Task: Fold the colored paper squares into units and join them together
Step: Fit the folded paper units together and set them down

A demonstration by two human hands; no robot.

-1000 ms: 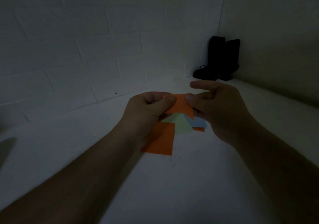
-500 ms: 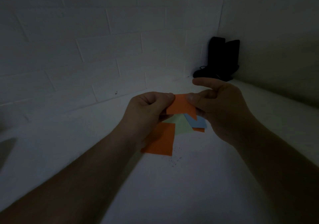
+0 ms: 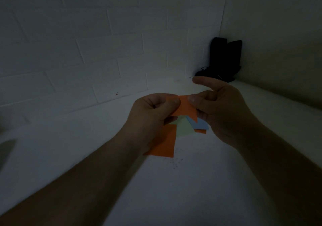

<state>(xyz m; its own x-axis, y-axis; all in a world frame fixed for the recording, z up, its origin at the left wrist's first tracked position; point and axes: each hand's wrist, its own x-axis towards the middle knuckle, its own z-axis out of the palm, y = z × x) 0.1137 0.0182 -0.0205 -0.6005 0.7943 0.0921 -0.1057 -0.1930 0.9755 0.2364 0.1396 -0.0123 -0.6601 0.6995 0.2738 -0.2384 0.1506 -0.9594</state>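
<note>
Dim white brick walls meet in a corner behind a pale white surface (image 3: 174, 191), where a pair of black boots (image 3: 224, 60) stands. Above that surface the left hand (image 3: 151, 114) pinches the left edge of an orange paper piece (image 3: 186, 108) between thumb and curled fingers, while the right hand (image 3: 221, 111) pinches its right edge, forefinger lifted free. By the look of it a fold on this unit is under way; next the crease wants pressing flat with the edges kept square. Just below the held piece, on the surface, lie a pale green square (image 3: 183, 128), a blue square (image 3: 200, 124) and a sliver of orange (image 3: 200, 131); a flat orange square (image 3: 165, 142) lies nearer, partly under the left wrist.
</note>
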